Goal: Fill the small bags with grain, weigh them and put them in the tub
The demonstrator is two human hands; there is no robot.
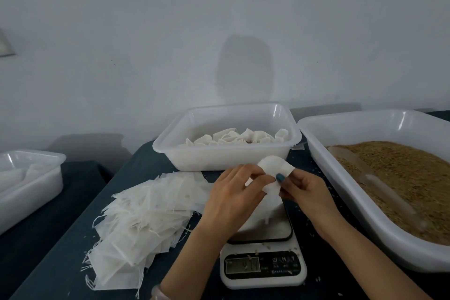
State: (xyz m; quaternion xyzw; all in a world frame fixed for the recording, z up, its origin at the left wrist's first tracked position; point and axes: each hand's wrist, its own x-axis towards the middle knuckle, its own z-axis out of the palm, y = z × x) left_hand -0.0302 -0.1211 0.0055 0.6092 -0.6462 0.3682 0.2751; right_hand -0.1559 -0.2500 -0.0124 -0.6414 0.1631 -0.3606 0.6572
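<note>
Fingers (254, 174) of the left hand (233, 195) and right hand (308, 193) are pinched on a small bag (275, 168), which is held just above the scale (263, 273), on the near side of the tub (170, 147). The mouth is probably being closed. It is best kept upward and the string drawn evenly, so that no grain (401, 173) is spilt. The bag is thin, soft white mesh, puffed round. Flat empty bags (151, 214) are fanned at the left of the table (60, 263). The tub is smooth translucent plastic.

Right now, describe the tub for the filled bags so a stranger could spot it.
On the dark table, find the scale at the front. The white tub sits straight behind it, by the wall. Unlike the bigger tub on its right, full of brown grain, it holds only small plump white bags.
</note>
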